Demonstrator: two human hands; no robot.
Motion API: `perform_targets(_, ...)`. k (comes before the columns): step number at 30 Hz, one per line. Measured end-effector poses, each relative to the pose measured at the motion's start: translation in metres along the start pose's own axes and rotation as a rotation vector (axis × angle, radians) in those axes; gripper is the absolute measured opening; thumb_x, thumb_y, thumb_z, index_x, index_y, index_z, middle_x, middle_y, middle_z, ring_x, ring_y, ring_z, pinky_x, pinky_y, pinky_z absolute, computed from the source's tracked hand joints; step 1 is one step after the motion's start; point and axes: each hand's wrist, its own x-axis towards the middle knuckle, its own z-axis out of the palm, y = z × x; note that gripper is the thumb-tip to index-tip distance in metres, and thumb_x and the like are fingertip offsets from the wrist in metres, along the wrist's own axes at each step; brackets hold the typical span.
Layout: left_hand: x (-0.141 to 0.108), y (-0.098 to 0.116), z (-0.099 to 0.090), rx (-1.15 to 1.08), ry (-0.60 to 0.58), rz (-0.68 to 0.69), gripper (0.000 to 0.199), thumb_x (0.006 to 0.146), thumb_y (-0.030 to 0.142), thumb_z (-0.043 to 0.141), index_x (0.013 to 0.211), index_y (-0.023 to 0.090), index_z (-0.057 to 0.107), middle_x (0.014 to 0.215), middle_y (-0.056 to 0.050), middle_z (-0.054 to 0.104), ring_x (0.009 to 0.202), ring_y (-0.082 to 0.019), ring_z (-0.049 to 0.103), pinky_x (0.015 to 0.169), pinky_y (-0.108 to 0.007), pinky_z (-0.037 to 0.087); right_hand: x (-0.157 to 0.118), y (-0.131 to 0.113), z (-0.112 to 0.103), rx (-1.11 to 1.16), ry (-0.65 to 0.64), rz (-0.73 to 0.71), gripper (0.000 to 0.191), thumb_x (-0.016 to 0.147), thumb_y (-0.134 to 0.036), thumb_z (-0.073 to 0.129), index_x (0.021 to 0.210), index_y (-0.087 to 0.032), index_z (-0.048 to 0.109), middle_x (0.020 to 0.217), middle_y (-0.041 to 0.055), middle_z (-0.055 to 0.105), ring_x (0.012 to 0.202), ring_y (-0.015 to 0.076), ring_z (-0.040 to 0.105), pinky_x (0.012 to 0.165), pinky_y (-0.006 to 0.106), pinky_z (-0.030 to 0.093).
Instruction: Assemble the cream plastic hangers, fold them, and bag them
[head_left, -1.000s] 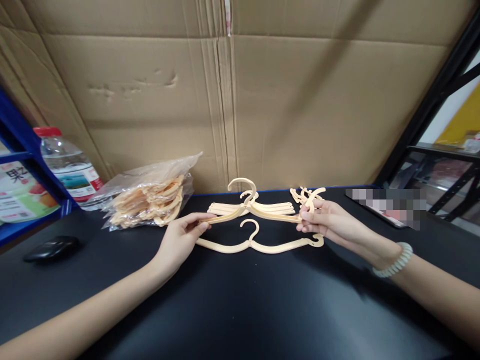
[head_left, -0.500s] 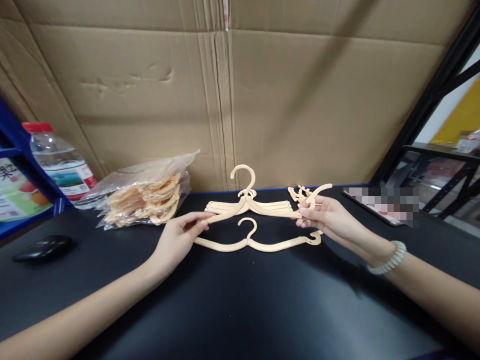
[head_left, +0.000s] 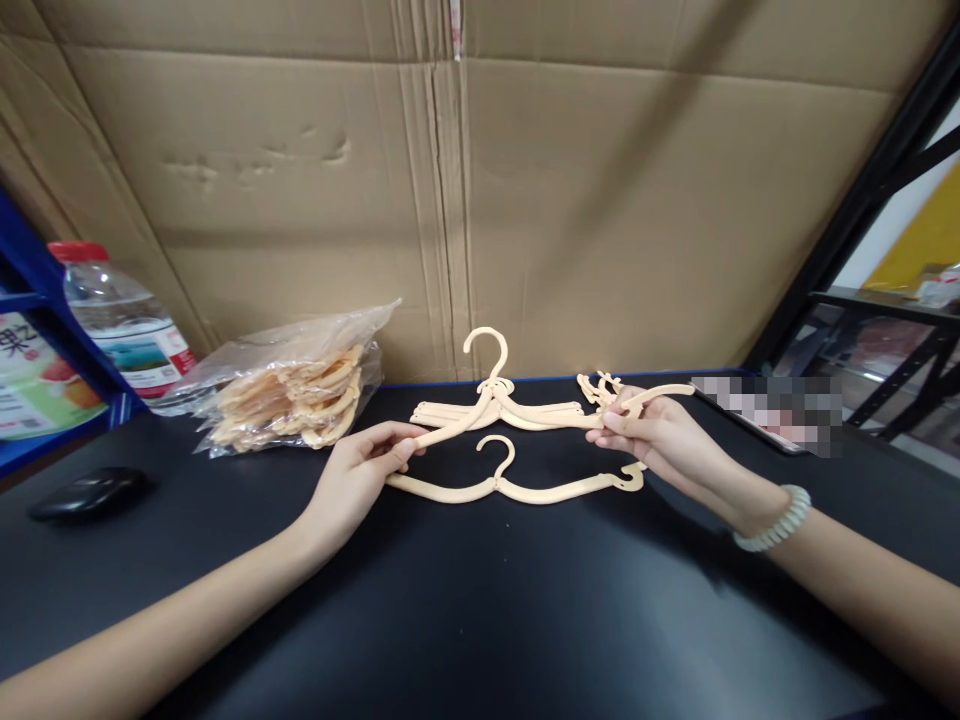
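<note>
Between my hands is a cream plastic clothes hanger (head_left: 459, 424) with its hook pointing up. My left hand (head_left: 367, 470) pinches the left arm's end. At the other end, my right hand (head_left: 660, 435) grips the right arm; a curved cream piece (head_left: 670, 389) sticks out past its fingers, and whether it is joined to the hanger I cannot tell. Below lies another cream hanger (head_left: 555, 495) flat on the black table, its left tip by my left hand. Behind the held hanger is a stack of similar hangers (head_left: 555, 407), partly hidden.
A clear bag of cream hanger parts (head_left: 292, 395) lies at the left, beside a red-capped water bottle (head_left: 135, 320). A black mouse (head_left: 90, 494) sits nearer. Loose cream pieces (head_left: 596, 388) and a flat blurred object (head_left: 750, 415) lie at the back right. Cardboard (head_left: 600, 200) stands behind.
The curved piece in my right hand has swung from pointing up to lying flatter toward the right. The held hanger's hook has turned slightly. My left hand has barely shifted.
</note>
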Motion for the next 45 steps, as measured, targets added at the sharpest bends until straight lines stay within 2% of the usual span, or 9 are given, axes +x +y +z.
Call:
perform_targets(4, 0.0, -0.002, -0.003, 0.02, -0.021, 0.004, 0.028, 0.072, 0.037, 0.063, 0.089, 0.016, 0.071, 0.071, -0.002, 0.066, 0.06, -0.014, 0.05, 0.056, -0.025, 0.039, 0.005, 0.0, -0.01, 0.0, -0.07, 0.022, 0.028, 0.062, -0.032, 0.085, 0.071, -0.016, 0.063, 0.084, 0.0029, 0.064, 0.077, 0.0154, 0.064, 0.068, 0.027, 0.057)
perform_targets(11, 0.0, 0.017, -0.017, 0.18, -0.12, 0.108, 0.024, 0.078, 0.041, 0.06, 0.081, 0.017, 0.061, 0.071, 0.0, 0.06, 0.069, -0.017, 0.056, 0.063, -0.026, 0.041, 0.016, -0.015, -0.048, -0.022, -0.062, 0.028, 0.016, 0.065, -0.03, 0.081, 0.071, -0.018, 0.072, 0.072, 0.0009, 0.059, 0.063, 0.0092, 0.05, 0.052, 0.021, 0.046)
perform_targets(17, 0.001, 0.047, -0.042, 0.429, -0.584, 0.201, 0.021, 0.087, 0.039, 0.058, 0.084, 0.018, 0.061, 0.076, 0.001, 0.062, 0.07, -0.014, 0.056, 0.063, -0.023, 0.042, 0.012, -0.024, -0.075, -0.087, -0.22, 0.044, 0.016, 0.073, -0.033, 0.074, 0.077, -0.017, 0.075, 0.067, 0.0039, 0.063, 0.06, 0.0122, 0.057, 0.054, 0.026, 0.046)
perform_targets(21, 0.0, 0.05, -0.049, 0.591, -0.738, 0.275, 0.017, 0.089, 0.037, 0.059, 0.088, 0.02, 0.062, 0.08, 0.002, 0.065, 0.072, -0.013, 0.058, 0.065, -0.021, 0.041, 0.012, -0.027, -0.088, -0.295, -0.421, 0.122, 0.015, 0.074, -0.031, 0.073, 0.082, -0.018, 0.074, 0.07, 0.0048, 0.068, 0.059, 0.0136, 0.062, 0.056, 0.026, 0.048)
perform_targets(25, -0.002, 0.041, -0.045, 0.702, -0.758, 0.368, 0.017, 0.092, 0.033, 0.053, 0.086, 0.02, 0.062, 0.083, 0.001, 0.064, 0.073, -0.014, 0.058, 0.067, -0.022, 0.042, 0.016, -0.032, -0.089, -0.595, -0.606, 0.102, 0.019, 0.07, -0.034, 0.077, 0.076, -0.016, 0.074, 0.068, 0.0043, 0.066, 0.053, 0.0114, 0.057, 0.049, 0.023, 0.045)
perform_targets(29, -0.003, 0.033, -0.041, 0.757, -0.754, 0.446, 0.02, 0.095, 0.03, 0.046, 0.085, 0.021, 0.061, 0.085, -0.002, 0.06, 0.075, -0.015, 0.058, 0.069, -0.023, 0.043, 0.018, -0.036, -0.083, -0.847, -0.676, 0.038, 0.025, 0.072, -0.041, 0.075, 0.075, -0.015, 0.076, 0.067, 0.004, 0.063, 0.056, 0.0106, 0.053, 0.05, 0.024, 0.04)
perform_targets(35, -0.003, 0.031, -0.04, 0.91, -0.676, 0.558, 0.021, 0.095, 0.025, 0.042, 0.084, 0.02, 0.059, 0.091, -0.004, 0.057, 0.076, -0.017, 0.057, 0.069, -0.025, 0.043, 0.018, -0.035, -0.078, -1.062, -0.681, 0.053, 0.031, 0.072, -0.048, 0.072, 0.075, -0.018, 0.076, 0.064, 0.0019, 0.062, 0.059, 0.0116, 0.053, 0.055, 0.025, 0.039)
perform_targets(41, -0.003, 0.028, -0.04, 0.922, -0.691, 0.589, 0.018, 0.092, 0.019, 0.043, 0.082, 0.02, 0.057, 0.106, -0.005, 0.054, 0.087, -0.018, 0.057, 0.076, -0.026, 0.043, 0.021, -0.027, -0.08, -1.127, -0.715, 0.02, 0.034, 0.072, -0.052, 0.071, 0.071, -0.018, 0.075, 0.065, 0.0022, 0.062, 0.058, 0.0118, 0.052, 0.056, 0.026, 0.037)
perform_targets(45, -0.002, 0.028, -0.038, 0.898, -0.73, 0.54, 0.018, 0.092, 0.016, 0.041, 0.081, 0.02, 0.055, 0.093, -0.004, 0.056, 0.08, -0.017, 0.056, 0.072, -0.025, 0.042, 0.022, -0.027, -0.078, -1.153, -0.653, 0.074, 0.035, 0.071, -0.052, 0.071, 0.072, -0.017, 0.072, 0.062, 0.0018, 0.063, 0.055, 0.0116, 0.051, 0.054, 0.026, 0.036)
